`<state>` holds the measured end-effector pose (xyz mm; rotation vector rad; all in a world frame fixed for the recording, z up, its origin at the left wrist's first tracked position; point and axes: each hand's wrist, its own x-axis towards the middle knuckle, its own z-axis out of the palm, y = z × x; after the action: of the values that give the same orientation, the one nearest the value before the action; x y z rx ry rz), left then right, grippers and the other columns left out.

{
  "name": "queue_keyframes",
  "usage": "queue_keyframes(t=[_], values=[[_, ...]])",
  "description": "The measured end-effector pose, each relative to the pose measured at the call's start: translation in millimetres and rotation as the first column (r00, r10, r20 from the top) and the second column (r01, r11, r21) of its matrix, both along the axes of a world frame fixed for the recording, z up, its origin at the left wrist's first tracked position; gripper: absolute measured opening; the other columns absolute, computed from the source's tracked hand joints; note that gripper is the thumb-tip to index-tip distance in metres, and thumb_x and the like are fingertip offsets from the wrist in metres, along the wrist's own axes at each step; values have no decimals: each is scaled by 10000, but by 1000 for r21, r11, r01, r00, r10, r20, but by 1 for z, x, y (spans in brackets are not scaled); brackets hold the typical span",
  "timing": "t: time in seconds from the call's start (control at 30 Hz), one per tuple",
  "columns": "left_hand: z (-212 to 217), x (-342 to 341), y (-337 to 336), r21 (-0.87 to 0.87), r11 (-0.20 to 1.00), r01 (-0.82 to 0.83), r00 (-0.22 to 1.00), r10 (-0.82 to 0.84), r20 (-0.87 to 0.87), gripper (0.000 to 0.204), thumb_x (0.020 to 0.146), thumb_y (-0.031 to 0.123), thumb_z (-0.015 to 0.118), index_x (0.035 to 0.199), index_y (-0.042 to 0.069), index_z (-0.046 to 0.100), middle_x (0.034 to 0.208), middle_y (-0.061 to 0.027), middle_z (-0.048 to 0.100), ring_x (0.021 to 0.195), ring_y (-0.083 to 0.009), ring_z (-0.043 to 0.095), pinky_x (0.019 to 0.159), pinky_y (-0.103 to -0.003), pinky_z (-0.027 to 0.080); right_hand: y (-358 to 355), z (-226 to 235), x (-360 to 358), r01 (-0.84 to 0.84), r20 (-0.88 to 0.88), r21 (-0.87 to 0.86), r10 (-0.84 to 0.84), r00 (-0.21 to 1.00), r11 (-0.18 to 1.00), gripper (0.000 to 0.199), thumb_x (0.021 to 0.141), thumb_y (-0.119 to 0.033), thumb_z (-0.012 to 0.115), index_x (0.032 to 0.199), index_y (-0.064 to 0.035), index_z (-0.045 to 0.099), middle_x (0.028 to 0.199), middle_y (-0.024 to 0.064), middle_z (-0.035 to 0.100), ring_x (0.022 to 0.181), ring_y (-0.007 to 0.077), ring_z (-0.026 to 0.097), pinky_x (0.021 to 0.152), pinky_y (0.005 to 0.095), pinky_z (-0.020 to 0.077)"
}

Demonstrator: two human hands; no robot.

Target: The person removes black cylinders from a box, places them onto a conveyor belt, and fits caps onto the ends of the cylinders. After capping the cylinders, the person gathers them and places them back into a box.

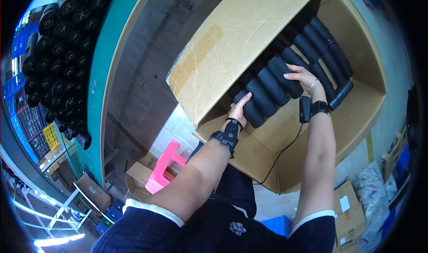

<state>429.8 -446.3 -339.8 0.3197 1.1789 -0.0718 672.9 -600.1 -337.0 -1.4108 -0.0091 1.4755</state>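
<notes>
A large cardboard box (361, 105) stands in front of me with its top flaps apart. Several black cylinders lie inside, and a short row of black cylinders (263, 91) spans the gap between my hands. My left hand (240, 111) is against the left end of that row, thumb over the top and the other fingers mostly hidden. My right hand (305, 78) clasps the right end, with thumb and a finger on the last cylinder. More black cylinders (327, 47) are laid side by side deeper in the box, partly in shadow.
On the left, a green-topped table (103, 74) carries a big stack of black cylinders (62, 56). A pink plastic stool (162, 170) is by my left arm. A thin black cable (285, 148) hangs from my right wrist device. Cartons (350, 213) stand at lower right.
</notes>
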Motion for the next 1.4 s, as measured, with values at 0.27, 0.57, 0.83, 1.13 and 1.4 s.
queue_keyframes(t=[0.27,0.57,0.83,1.13,1.4], values=[[0,4,4,-85,995,52,989,-40,139,572,794,280,713,1262,79,452,1260,-116,526,1199,-282,469,1058,-465,325,-1,-14,5,-234,147,-224,270,952,946,1055,654,-405,786,1480,-194,165,1479,180,241,1358,267,255,1097,340,239],[8,32,30,-161,915,370,877,-286,386,689,777,268,722,1332,24,395,1317,-160,482,1231,-303,446,1091,-465,278,-51,-22,-28,209,-269,141,-166,949,968,1034,636,-379,814,1437,-55,246,1358,73,422,1248,210,390,1068,302,275],[4,39,31,-191,920,342,896,-258,361,726,749,306,752,1314,7,408,1282,-151,515,1195,-271,484,1069,-408,327,-53,-26,-50,301,-337,136,-242,910,944,1089,572,-503,836,1409,-69,290,1265,88,482,1171,210,454,997,332,382],[-12,35,38,-229,912,339,894,-237,380,612,781,368,715,1238,21,501,1162,-175,593,1058,-304,584,968,-493,434,-57,-28,-89,429,-486,138,-316,815,893,948,553,-476,857,1269,-25,431,1137,83,559,1019,207,557,907,346,469],[0,49,30,-209,864,459,841,-346,415,594,783,339,724,1223,7,502,1145,-156,603,1045,-265,596,959,-439,456,-81,-41,-107,458,-465,60,-381,799,887,885,565,-441,860,1220,7,469,1085,99,581,997,221,583,882,355,499]])
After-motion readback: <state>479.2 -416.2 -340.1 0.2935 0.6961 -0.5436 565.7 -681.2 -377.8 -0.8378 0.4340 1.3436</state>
